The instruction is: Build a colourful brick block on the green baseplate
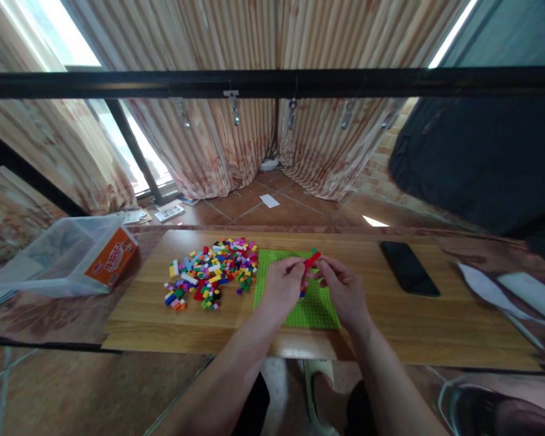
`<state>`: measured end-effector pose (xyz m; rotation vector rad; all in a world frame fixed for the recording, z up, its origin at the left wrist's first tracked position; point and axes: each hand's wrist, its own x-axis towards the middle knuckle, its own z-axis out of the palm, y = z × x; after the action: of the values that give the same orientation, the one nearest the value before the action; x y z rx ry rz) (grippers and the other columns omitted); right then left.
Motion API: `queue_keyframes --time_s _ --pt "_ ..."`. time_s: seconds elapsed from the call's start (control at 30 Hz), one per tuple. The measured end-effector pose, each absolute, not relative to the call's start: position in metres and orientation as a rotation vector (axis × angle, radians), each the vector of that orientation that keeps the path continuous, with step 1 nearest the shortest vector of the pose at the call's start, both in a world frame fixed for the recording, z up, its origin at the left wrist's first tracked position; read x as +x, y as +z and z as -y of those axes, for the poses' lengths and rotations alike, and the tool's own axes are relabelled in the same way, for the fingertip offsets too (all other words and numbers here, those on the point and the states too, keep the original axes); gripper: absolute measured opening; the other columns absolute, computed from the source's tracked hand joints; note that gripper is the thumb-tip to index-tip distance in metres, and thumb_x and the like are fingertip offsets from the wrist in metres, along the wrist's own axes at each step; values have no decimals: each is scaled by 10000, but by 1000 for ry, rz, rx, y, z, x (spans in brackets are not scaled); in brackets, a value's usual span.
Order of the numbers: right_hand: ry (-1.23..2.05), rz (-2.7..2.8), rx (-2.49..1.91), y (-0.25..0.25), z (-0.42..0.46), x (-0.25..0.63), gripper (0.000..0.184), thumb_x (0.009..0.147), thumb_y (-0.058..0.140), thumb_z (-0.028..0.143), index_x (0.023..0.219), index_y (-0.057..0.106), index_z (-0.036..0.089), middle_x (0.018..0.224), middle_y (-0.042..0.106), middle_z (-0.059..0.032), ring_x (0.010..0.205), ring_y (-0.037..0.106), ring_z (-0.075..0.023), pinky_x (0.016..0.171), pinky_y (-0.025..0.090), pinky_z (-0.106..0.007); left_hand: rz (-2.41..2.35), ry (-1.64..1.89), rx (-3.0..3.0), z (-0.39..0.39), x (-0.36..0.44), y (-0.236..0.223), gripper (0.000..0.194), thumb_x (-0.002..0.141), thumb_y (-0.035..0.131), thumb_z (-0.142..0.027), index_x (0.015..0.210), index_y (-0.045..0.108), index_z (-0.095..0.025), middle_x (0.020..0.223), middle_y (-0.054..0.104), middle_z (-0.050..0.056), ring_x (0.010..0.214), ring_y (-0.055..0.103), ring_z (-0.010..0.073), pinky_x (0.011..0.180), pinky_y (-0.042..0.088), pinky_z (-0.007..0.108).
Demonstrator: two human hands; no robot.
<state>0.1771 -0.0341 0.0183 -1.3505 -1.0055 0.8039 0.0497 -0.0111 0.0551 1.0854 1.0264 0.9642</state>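
Above a green studded baseplate [272, 266], my left hand [284, 281] and my right hand [343, 287] meet around a small build of toy bricks. A long red brick [312, 260] spans between my fingertips, with a small green brick [314, 250] at its far end. My left hand is closed on the red piece; my right thumb and fingers pinch it from the other side. A little blue [303, 293] shows below the fingers, partly hidden. Left of the baseplate spreads a heap of loose multicoloured bricks [215, 269].
A black phone [409, 268] lies on the wooden board [367, 327] to the right. At the left stands a clear plastic bin [59, 242] with an orange label. White papers [493, 290] lie at the far right. A black bar [263, 85] with hanging clips crosses in front.
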Motion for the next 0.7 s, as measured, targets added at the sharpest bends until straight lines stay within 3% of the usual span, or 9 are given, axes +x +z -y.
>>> queue_keyframes --time_s 0.3,0.7 --pt "988 771 -1174 16 24 186 238 727 743 436 739 712 200 639 648 5 600 533 -109 567 385 -239 -1021 938 1518 -6 73 30 193 868 480 -201 896 667 -161 793 701 45 666 625 125 616 483 229" --pt "954 902 -1286 14 12 173 281 728 706 469 735 699 189 627 618 3 569 490 -108 524 374 -235 -1135 974 1606 -32 3 30 208 842 560 -279 950 687 -154 757 686 24 655 596 133 597 456 231"
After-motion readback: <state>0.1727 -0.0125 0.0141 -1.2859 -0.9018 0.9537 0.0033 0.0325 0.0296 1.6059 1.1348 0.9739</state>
